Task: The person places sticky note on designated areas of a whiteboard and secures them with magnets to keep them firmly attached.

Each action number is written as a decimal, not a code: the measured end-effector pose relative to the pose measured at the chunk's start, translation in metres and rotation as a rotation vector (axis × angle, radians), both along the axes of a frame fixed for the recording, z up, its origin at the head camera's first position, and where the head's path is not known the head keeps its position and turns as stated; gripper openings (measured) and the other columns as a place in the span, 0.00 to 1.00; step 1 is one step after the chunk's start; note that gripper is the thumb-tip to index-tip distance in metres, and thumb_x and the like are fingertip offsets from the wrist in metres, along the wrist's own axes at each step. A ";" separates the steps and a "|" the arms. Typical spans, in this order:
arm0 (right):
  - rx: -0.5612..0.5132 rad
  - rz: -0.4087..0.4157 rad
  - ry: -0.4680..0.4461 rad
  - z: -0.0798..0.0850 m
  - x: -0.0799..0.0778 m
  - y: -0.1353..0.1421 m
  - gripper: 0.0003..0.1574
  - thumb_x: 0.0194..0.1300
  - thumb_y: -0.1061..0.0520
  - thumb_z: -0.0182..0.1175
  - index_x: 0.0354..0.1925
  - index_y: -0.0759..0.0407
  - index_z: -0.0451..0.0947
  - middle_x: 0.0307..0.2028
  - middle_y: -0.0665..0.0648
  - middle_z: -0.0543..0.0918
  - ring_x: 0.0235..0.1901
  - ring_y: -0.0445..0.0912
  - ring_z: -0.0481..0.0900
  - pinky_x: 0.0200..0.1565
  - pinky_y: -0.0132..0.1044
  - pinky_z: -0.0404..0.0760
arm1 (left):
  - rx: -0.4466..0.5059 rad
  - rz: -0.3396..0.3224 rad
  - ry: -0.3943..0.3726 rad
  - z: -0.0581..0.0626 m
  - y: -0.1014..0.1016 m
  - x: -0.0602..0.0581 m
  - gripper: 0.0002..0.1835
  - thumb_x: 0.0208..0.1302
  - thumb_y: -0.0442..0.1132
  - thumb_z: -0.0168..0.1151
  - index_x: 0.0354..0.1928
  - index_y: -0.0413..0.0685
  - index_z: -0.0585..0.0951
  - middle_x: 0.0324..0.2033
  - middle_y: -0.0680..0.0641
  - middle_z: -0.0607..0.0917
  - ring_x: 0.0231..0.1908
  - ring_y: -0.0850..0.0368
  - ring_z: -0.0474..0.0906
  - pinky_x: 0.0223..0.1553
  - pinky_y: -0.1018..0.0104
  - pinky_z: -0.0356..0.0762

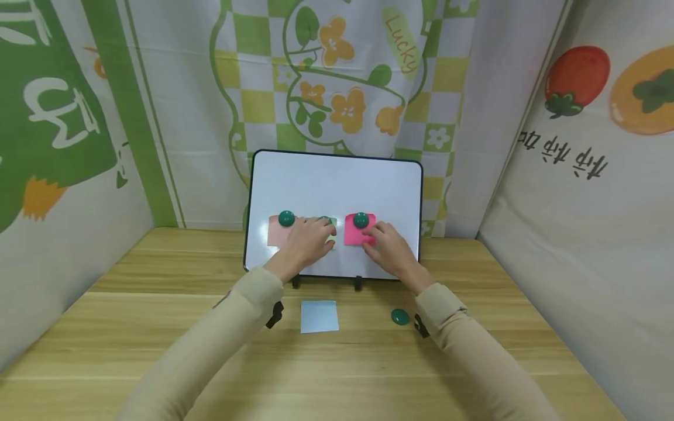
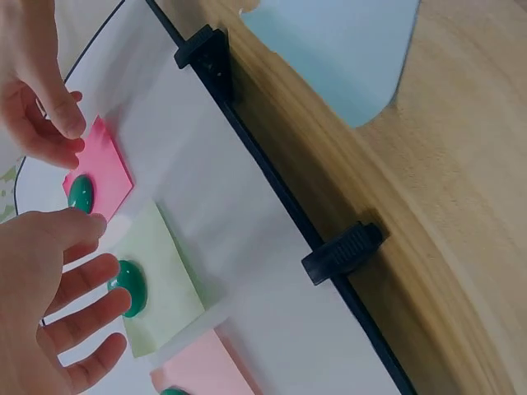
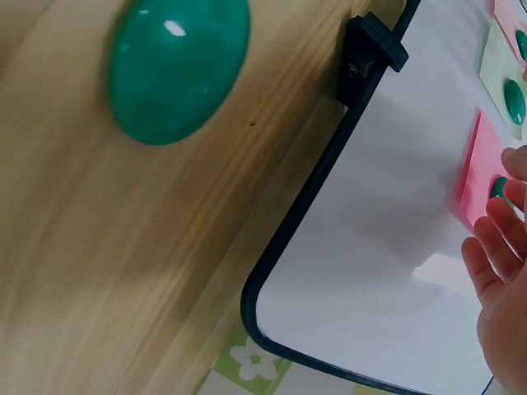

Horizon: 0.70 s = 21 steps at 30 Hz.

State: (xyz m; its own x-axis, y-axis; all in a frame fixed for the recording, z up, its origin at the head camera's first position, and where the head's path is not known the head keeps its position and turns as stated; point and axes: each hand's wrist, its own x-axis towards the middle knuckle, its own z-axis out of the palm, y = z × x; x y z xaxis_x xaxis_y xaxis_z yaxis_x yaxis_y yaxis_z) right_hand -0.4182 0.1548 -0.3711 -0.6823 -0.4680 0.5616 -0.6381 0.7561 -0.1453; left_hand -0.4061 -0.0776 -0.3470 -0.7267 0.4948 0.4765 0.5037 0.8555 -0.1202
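Observation:
A whiteboard (image 1: 337, 181) stands upright with three sticky notes on it: a pale pink one (image 1: 277, 234), a pale green one (image 2: 169, 288) and a bright pink one (image 1: 354, 235). Each bears a green round magnet (image 1: 360, 220). My left hand (image 1: 308, 241) is in front of the pale green note, partly covering it in the head view; its fingers are spread and hold nothing. Beside the bright pink note is my right hand (image 1: 392, 250), fingers loosely bent and empty. Whether either hand touches a note or magnet, I cannot tell.
On the wooden table (image 1: 210, 362), a light blue sticky note (image 1: 319, 317) lies in front of the board, and a loose green magnet (image 1: 400, 317) lies near the right sleeve. Black feet (image 1: 358, 283) support the board's lower edge. Printed curtains (image 1: 181, 76) hang behind and at the sides.

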 end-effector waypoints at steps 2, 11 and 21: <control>0.004 0.007 -0.012 -0.001 0.003 0.002 0.18 0.65 0.56 0.66 0.51 0.61 0.82 0.47 0.60 0.82 0.47 0.51 0.78 0.48 0.40 0.83 | 0.007 0.002 -0.020 -0.002 -0.002 0.002 0.10 0.65 0.45 0.66 0.46 0.52 0.86 0.43 0.50 0.88 0.42 0.51 0.84 0.42 0.58 0.80; 0.029 0.042 -0.068 -0.006 0.014 0.013 0.17 0.66 0.54 0.66 0.50 0.62 0.82 0.44 0.58 0.82 0.45 0.49 0.79 0.49 0.41 0.82 | 0.026 0.009 -0.101 -0.011 -0.009 0.012 0.10 0.63 0.45 0.68 0.44 0.53 0.87 0.40 0.50 0.88 0.37 0.54 0.83 0.34 0.65 0.73; 0.053 0.068 -0.128 -0.011 0.025 0.023 0.18 0.67 0.54 0.65 0.51 0.62 0.82 0.44 0.58 0.83 0.44 0.49 0.80 0.47 0.41 0.82 | 0.041 -0.006 -0.182 -0.021 -0.016 0.027 0.10 0.64 0.46 0.67 0.44 0.52 0.87 0.37 0.51 0.87 0.34 0.55 0.81 0.34 0.66 0.75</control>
State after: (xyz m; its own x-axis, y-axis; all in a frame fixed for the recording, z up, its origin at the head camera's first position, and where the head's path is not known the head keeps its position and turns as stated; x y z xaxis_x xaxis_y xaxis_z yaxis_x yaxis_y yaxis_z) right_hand -0.3927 0.1782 -0.3819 -0.7126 -0.5419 0.4456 -0.6667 0.7208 -0.1897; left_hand -0.3787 -0.0935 -0.3677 -0.7995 0.4826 0.3576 0.5194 0.8545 0.0083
